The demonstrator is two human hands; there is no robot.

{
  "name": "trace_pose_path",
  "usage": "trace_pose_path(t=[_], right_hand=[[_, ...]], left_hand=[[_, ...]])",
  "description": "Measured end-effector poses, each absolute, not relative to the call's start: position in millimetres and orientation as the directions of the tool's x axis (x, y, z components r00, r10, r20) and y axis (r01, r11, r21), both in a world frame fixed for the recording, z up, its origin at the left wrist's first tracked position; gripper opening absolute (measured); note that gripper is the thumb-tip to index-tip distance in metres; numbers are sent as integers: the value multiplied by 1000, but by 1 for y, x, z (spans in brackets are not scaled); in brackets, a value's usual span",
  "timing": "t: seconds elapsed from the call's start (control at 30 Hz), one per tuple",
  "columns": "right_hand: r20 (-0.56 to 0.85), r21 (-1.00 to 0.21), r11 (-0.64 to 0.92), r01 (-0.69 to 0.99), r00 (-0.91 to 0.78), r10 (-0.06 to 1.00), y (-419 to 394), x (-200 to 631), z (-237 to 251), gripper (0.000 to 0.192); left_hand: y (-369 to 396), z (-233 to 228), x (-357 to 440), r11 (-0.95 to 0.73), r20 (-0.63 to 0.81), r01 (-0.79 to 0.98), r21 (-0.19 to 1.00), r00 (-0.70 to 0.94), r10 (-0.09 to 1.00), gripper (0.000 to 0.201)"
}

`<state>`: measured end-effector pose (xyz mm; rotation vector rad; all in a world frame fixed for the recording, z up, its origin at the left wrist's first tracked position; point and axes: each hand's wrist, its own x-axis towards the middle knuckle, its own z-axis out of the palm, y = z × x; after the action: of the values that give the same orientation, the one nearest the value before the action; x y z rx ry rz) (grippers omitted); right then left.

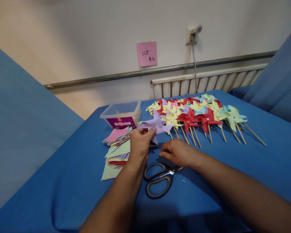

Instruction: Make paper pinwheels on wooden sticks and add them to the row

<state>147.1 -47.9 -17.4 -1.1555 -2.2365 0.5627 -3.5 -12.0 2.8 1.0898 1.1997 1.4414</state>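
Pinched between the thumb and fingers of my left hand (141, 142) is a light purple paper pinwheel (157, 122), its folded blades facing up. My right hand (178, 151) hovers to the right of it with curled fingers; whatever they may hold is hidden. Just below the right hand lies a pair of scissors (170, 173) with dark handles, its blade tips partly covered by that hand. Left of my left hand sits a pile of coloured paper squares (118, 149). A small dark container shows partly beneath the purple pinwheel, its contents unclear.
Many paper pinwheels on sticks (189, 121) lie in rows at the back right. A clear plastic box (121, 111) with thin sticks stands at the back left. Blue cloth (82, 181) covers the table. Behind are a radiator (208, 79) and a pink note (146, 54).
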Motion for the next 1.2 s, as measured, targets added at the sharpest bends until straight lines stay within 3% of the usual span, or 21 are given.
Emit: trace_pose_path(t=[0.07,0.13,0.2,0.43,0.77,1.2], right_hand=[[439,-628,589,508,-394,807,-52,150,-6,23],[631,-621,622,477,-166,758,-53,153,1,14],[715,-595,629,500,-29,699,-50,156,2,11],[601,-681,514,522,-4,799,-36,161,-3,6],[522,-770,442,461,56,851,-37,156,-6,8],[572,-649,473,596,-27,820,-42,156,1,8]], left_hand=[[-14,5,-2,-107,94,-64,992,-183,979,27],[-18,9,0,-116,107,-38,993,-183,977,24],[-21,12,4,-119,111,-43,992,-158,981,23],[-22,10,7,-168,171,38,985,-83,982,26],[-26,11,11,-164,167,44,985,-67,984,21],[-28,13,13,-33,28,-111,993,-49,998,22]])
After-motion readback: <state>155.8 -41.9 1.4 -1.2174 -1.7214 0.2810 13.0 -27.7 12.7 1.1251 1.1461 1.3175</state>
